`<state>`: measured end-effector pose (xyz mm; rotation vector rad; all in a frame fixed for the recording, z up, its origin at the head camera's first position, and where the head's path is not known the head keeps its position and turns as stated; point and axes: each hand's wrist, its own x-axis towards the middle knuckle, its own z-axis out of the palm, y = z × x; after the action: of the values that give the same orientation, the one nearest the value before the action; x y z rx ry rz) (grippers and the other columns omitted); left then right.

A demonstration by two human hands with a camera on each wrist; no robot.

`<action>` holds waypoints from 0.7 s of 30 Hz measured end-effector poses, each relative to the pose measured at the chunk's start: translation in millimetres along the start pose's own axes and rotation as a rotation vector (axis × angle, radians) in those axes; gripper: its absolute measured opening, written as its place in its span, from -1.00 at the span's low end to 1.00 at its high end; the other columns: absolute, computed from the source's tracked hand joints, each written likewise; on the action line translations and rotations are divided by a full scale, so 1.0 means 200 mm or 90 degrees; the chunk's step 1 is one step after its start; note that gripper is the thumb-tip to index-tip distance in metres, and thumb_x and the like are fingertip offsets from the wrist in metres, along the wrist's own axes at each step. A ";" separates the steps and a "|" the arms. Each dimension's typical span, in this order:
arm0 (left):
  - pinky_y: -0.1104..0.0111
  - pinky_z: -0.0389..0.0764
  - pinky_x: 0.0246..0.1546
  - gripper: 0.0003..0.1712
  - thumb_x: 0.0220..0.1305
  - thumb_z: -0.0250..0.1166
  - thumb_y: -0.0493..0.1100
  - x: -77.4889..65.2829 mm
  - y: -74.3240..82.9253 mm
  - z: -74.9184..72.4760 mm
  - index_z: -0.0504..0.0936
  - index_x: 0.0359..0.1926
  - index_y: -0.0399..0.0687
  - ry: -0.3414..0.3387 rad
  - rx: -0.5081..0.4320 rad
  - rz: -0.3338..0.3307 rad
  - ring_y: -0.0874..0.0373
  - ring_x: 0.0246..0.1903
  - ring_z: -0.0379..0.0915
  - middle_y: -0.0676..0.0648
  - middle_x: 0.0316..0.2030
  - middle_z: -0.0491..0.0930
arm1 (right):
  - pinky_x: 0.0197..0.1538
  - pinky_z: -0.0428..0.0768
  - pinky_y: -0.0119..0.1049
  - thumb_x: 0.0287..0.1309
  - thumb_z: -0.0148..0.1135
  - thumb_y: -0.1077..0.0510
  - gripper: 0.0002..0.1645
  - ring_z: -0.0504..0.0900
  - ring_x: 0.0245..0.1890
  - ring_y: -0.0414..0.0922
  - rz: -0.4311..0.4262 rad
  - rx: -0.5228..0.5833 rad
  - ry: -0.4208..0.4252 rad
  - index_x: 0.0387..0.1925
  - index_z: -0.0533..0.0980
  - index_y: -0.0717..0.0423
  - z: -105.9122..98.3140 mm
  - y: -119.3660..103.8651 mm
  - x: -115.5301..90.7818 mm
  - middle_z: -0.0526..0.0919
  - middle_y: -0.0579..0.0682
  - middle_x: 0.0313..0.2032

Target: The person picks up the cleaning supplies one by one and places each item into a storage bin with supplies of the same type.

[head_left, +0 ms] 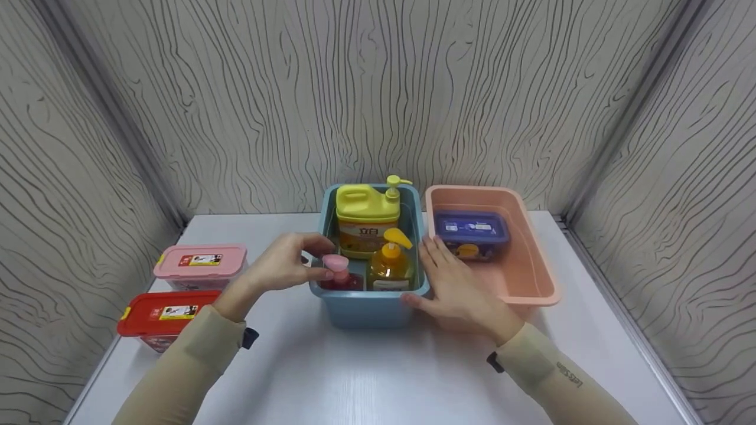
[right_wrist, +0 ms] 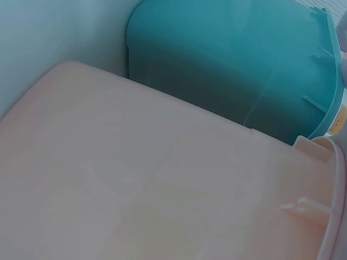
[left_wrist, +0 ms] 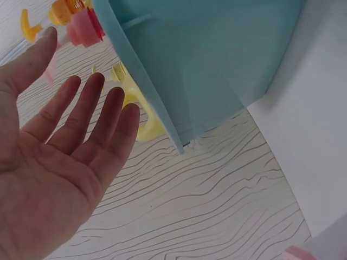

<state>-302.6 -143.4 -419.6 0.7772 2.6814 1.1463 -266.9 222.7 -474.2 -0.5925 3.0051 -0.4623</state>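
Note:
A blue bin (head_left: 369,311) stands mid-table, holding a yellow jug (head_left: 366,206) with a pump, an amber pump bottle (head_left: 391,268) and a red bottle with a pink pump (head_left: 338,268). My left hand (head_left: 286,264) is at the bin's left rim, thumb and fingers spread around the pink pump. In the left wrist view, the left hand (left_wrist: 70,146) has loosely extended fingers, thumb close to the pink pump (left_wrist: 81,28); contact is unclear. My right hand (head_left: 458,289) lies with extended fingers over the adjoining rims of the blue bin and a peach bin (head_left: 531,254).
Inside the peach bin sits a purple lidded box (head_left: 472,227). At the table's left are a pink-lidded box (head_left: 204,268) and a red-lidded box (head_left: 147,307). Patterned panels (head_left: 378,88) enclose the white table (head_left: 354,378) at the back and sides.

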 end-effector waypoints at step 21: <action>-0.14 0.75 0.36 -0.43 0.34 0.63 -0.01 -0.15 -0.11 -0.12 0.75 0.33 0.04 0.037 0.067 -0.075 -0.11 0.26 0.68 -0.11 0.24 0.80 | 0.86 0.07 0.19 0.29 -0.13 -0.89 0.53 -0.15 0.89 0.17 -0.001 -0.032 0.024 0.84 -0.07 0.08 0.01 0.00 -0.01 -0.17 0.11 0.86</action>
<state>-293.8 -186.0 -421.9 0.5995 2.8126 1.0243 -264.5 222.6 -475.1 -0.5959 3.0601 -0.4045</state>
